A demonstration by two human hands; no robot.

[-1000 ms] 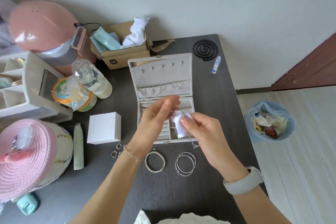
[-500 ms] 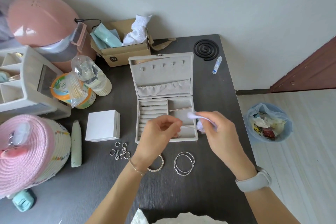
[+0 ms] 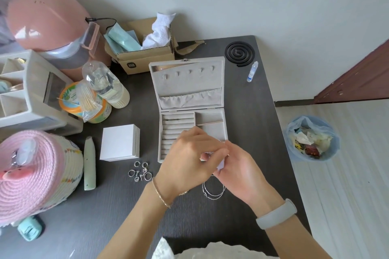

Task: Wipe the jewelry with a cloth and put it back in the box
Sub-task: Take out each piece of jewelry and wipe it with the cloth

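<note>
Both hands meet just in front of the open box (image 3: 190,82) on the dark worktop (image 3: 248,99). The left hand (image 3: 189,160) has its fingers curled, pinching something small and silvery against the cloth (image 3: 221,165); what piece it is I cannot tell. The right hand (image 3: 242,172) grips the pale cloth, mostly hidden between the fingers. Thin hoops (image 3: 213,192) lie on the worktop just below the hands, and a cluster of rings (image 3: 140,171) sits to the left, near a white carton (image 3: 120,145). The box's compartments look bare where visible.
</note>
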